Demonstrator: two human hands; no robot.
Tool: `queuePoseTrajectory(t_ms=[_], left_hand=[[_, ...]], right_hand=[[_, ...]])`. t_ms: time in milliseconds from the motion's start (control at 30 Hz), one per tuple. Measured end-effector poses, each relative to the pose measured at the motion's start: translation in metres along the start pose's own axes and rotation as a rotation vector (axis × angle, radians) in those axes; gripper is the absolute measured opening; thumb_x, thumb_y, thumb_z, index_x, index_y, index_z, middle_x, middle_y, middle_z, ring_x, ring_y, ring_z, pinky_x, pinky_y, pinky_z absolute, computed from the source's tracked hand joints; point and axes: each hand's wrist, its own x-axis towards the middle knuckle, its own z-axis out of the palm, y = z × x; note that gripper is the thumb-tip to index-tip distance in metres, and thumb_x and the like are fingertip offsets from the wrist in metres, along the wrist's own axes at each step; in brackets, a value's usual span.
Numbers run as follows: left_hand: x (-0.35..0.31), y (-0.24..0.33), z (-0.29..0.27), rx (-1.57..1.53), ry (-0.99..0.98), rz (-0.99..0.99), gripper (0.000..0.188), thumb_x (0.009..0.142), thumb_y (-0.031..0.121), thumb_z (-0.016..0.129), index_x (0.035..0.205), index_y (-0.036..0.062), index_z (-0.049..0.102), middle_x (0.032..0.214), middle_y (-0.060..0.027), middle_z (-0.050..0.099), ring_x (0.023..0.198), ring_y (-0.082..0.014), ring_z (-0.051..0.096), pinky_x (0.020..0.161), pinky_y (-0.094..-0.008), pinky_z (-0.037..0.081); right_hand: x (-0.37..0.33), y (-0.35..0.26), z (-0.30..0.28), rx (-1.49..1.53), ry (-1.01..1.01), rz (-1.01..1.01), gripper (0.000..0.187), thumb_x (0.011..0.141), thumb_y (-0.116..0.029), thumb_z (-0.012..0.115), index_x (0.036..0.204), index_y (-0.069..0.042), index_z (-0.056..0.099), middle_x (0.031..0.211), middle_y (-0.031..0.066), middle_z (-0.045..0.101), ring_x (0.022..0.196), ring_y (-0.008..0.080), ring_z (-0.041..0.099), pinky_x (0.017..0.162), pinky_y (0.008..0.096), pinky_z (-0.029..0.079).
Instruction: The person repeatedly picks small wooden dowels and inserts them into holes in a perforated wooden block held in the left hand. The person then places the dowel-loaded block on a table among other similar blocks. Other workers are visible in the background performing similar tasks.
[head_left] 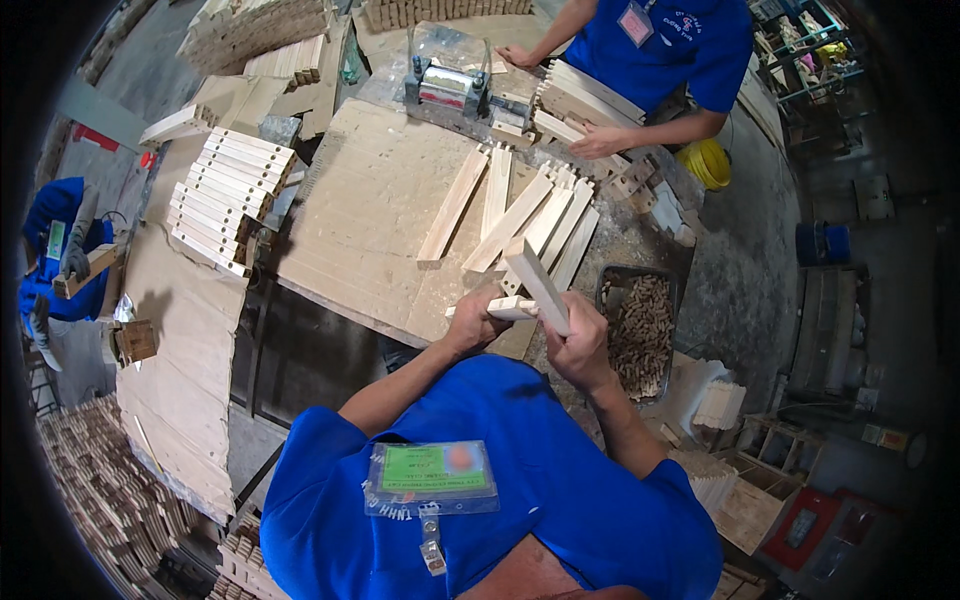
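My left hand (pixel 474 322) is closed around a short pale wooden piece (pixel 513 308), which lies roughly level. My right hand (pixel 582 340) grips a longer wooden bar (pixel 538 287) that slants up and away. The two pieces meet or cross between my hands; whether they are joined I cannot tell. Just beyond, several loose wooden bars (pixel 512 218) lie side by side on the cardboard-covered table (pixel 350 210). To the right of my right hand is a dark bin (pixel 606 290) filled with small wooden dowels (pixel 640 335).
Across the table a co-worker in blue rests a hand (pixel 598 142) by stacked bars (pixel 590 95), near a small roller machine (pixel 445 85). Rows of drilled bars (pixel 232 190) lie on the left table. Another person in blue (pixel 65 245) stands far left. A yellow bucket (pixel 705 163) is at right.
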Motion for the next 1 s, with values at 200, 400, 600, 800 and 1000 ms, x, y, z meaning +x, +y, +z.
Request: queuePoseTrajectory(t_ms=[200,400,600,800,1000], left_hand=[[0.001,0.0,0.0,-0.035,0.007,0.012,0.033,0.087,0.017,0.09,0.116,0.0112,0.077,0.105,-0.0117,0.079,0.096,-0.0273,0.078,0.084,-0.0387,0.06],[-0.001,0.018,-0.002,-0.168,0.144,0.061,0.03,0.082,0.016,0.089,0.108,0.0085,0.075,0.1,-0.0154,0.075,0.091,-0.0375,0.075,0.079,-0.0431,0.059],[0.001,0.025,-0.007,-0.187,0.105,0.032,0.034,0.082,0.014,0.09,0.113,0.0092,0.076,0.104,-0.0153,0.077,0.094,-0.0356,0.077,0.082,-0.0425,0.06],[0.001,0.031,-0.01,-0.019,0.152,-0.073,0.048,0.075,0.02,0.095,0.113,0.0082,0.067,0.099,-0.0192,0.076,0.094,-0.0381,0.077,0.081,-0.0454,0.06],[0.005,0.047,-0.033,-0.069,0.261,-0.235,0.038,0.083,0.014,0.088,0.113,0.0052,0.067,0.095,-0.0143,0.077,0.088,-0.0244,0.078,0.08,-0.0373,0.061]], right_hand=[[0.004,-0.001,0.007,-0.044,0.026,0.029,0.016,0.095,-0.008,0.074,0.1,0.003,0.063,0.088,0.0215,0.064,0.078,0.0439,0.067,0.071,0.0494,0.053],[0.0,-0.011,0.017,-0.106,0.06,-0.025,0.013,0.087,0.0,0.067,0.098,0.003,0.061,0.089,0.0227,0.061,0.078,0.0455,0.065,0.07,0.0514,0.053],[0.002,-0.016,0.015,-0.106,0.069,-0.06,0.012,0.087,0.003,0.064,0.099,0.003,0.062,0.089,0.0225,0.064,0.077,0.0451,0.068,0.065,0.0506,0.055],[0.007,-0.018,0.016,0.01,0.091,-0.022,0.019,0.098,-0.009,0.071,0.11,0.005,0.065,0.092,0.0195,0.065,0.084,0.0396,0.07,0.076,0.0474,0.057],[-0.052,-0.02,0.01,0.732,-0.079,0.731,0.035,0.11,-0.023,0.067,0.133,0.0,0.056,0.103,0.0054,0.063,0.083,0.0103,0.067,0.076,0.0291,0.059]])
